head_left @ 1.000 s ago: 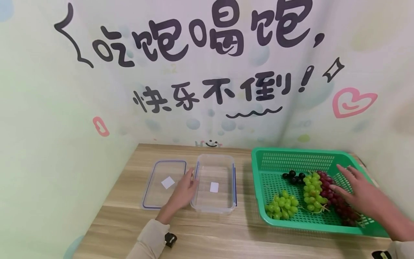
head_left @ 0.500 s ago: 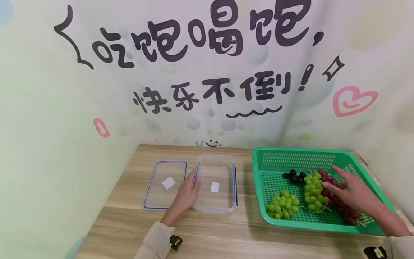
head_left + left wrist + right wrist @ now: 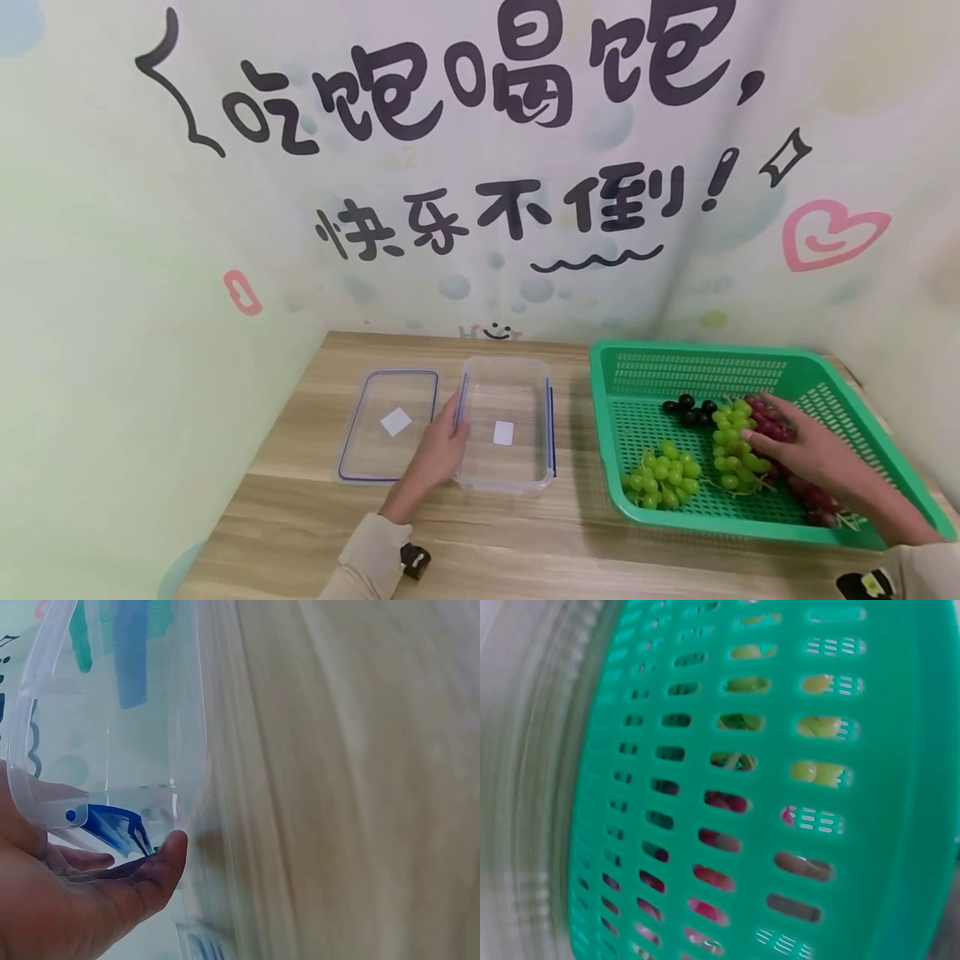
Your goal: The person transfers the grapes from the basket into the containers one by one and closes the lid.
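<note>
My left hand [image 3: 441, 442] is at the left side of a clear plastic food container [image 3: 517, 485], its fingers fairly straight. In the left wrist view, the fingertips are right by the container's blue clip [image 3: 116, 829]. My right hand [image 3: 813, 454] reaches into a green basket [image 3: 701, 523], over red grapes [image 3: 817, 504], which it partly hides. Its thumb is at the edge of a green grape bunch [image 3: 729, 446], with the fingers spread beyond over the red grapes. The right wrist view shows mostly the slotted basket wall [image 3: 889, 795], with the hand largely hidden.
The container's clear lid [image 3: 386, 396] with a blue seal lies left of it on the wooden table [image 3: 525, 550]. Inside the basket are a second green grape bunch [image 3: 663, 479] and some black grapes [image 3: 686, 410]. A printed cloth wall [image 3: 420, 283] stands behind the table.
My right hand has moved left and lower onto the grapes, its spread fingers drawing in. My left hand has shifted slightly right against the container's side.
</note>
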A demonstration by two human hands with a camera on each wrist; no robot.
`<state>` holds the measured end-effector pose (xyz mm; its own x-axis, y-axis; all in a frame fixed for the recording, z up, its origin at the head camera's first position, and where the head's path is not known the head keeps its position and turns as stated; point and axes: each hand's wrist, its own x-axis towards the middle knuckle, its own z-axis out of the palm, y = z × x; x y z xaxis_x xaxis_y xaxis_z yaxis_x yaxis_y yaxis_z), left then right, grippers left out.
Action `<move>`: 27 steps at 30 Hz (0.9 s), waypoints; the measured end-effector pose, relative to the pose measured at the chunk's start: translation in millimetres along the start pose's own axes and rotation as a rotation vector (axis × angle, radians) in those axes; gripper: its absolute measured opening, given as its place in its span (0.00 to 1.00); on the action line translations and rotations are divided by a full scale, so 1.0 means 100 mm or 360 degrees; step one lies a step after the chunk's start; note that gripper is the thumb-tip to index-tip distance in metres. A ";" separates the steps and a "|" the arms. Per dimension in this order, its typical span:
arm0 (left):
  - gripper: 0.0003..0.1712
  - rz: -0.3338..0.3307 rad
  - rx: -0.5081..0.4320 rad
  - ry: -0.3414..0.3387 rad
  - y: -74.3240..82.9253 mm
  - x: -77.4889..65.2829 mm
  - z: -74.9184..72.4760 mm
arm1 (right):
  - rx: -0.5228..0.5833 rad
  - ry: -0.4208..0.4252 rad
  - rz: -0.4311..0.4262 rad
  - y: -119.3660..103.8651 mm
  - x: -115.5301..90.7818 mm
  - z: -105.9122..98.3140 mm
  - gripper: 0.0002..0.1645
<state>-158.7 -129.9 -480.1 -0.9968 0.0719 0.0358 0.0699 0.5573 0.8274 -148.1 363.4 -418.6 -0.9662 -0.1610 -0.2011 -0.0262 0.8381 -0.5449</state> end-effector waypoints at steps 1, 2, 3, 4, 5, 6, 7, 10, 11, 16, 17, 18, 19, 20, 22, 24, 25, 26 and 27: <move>0.32 0.0009 -0.0003 -0.0002 0.01 0.00 0.00 | 0.0001 -0.0002 0.0004 0.00 0.00 0.00 0.52; 0.32 0.0006 -0.0005 -0.0006 0.01 0.01 0.00 | 0.0002 -0.0001 0.0001 0.00 0.01 0.00 0.52; 0.32 0.0002 -0.0006 -0.0008 0.02 0.01 0.00 | -0.0004 0.0003 -0.0002 0.01 0.01 0.00 0.52; 0.33 0.0002 -0.0004 -0.0009 0.02 0.02 0.00 | -0.0012 0.0007 -0.0008 0.00 0.02 0.00 0.52; 0.33 0.0004 -0.0005 -0.0010 0.03 0.02 0.01 | -0.0017 0.0011 -0.0016 0.00 0.02 0.00 0.52; 0.33 0.0002 -0.0009 -0.0013 0.03 0.03 0.01 | 0.0001 0.0006 -0.0014 0.00 0.03 0.00 0.52; 0.33 0.0003 -0.0015 -0.0014 0.04 0.03 0.01 | 0.0016 0.0002 -0.0009 0.00 0.03 0.00 0.52; 0.33 -0.0001 -0.0015 -0.0013 0.05 0.05 0.01 | 0.0042 -0.0007 -0.0019 -0.01 0.05 0.01 0.51; 0.33 -0.0005 -0.0017 -0.0014 0.05 0.05 0.01 | 0.0066 -0.0016 -0.0011 -0.02 0.06 0.02 0.52; 0.33 -0.0027 -0.0011 -0.0016 0.04 0.06 0.01 | 0.0150 -0.0079 0.0029 -0.05 0.10 0.07 0.55; 0.33 -0.0040 -0.0020 -0.0020 0.03 0.06 0.01 | 0.0167 -0.0093 0.0043 -0.05 0.11 0.07 0.56; 0.33 -0.0047 -0.0019 -0.0021 0.03 0.06 0.01 | 0.0158 -0.0102 0.0049 -0.05 0.12 0.08 0.57; 0.33 -0.0055 -0.0018 -0.0023 0.03 0.06 0.02 | 0.0132 -0.0104 0.0056 -0.06 0.13 0.07 0.58; 0.33 -0.0060 -0.0030 -0.0031 0.02 0.06 0.02 | 0.0115 -0.0106 0.0061 -0.06 0.14 0.07 0.59; 0.33 -0.0064 -0.0042 -0.0041 0.02 0.06 0.03 | 0.0086 -0.0110 0.0063 -0.06 0.15 0.07 0.59; 0.33 -0.0056 -0.0041 -0.0040 0.02 0.05 0.03 | 0.0076 -0.0123 0.0065 -0.07 0.15 0.08 0.59; 0.33 -0.0049 -0.0046 -0.0037 0.01 0.04 0.03 | 0.0073 -0.0129 0.0065 -0.08 0.14 0.09 0.59; 0.33 -0.0037 -0.0047 -0.0026 0.00 0.02 0.03 | 0.0082 -0.0136 0.0062 -0.09 0.14 0.10 0.58; 0.33 -0.0039 -0.0043 -0.0014 -0.01 0.01 0.02 | 0.0100 -0.0147 0.0063 -0.10 0.15 0.12 0.58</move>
<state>-159.5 -128.5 -481.8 -0.9978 0.0660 0.0107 0.0446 0.5364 0.8428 -159.1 346.9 -425.8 -0.9384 -0.1780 -0.2962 0.0306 0.8110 -0.5843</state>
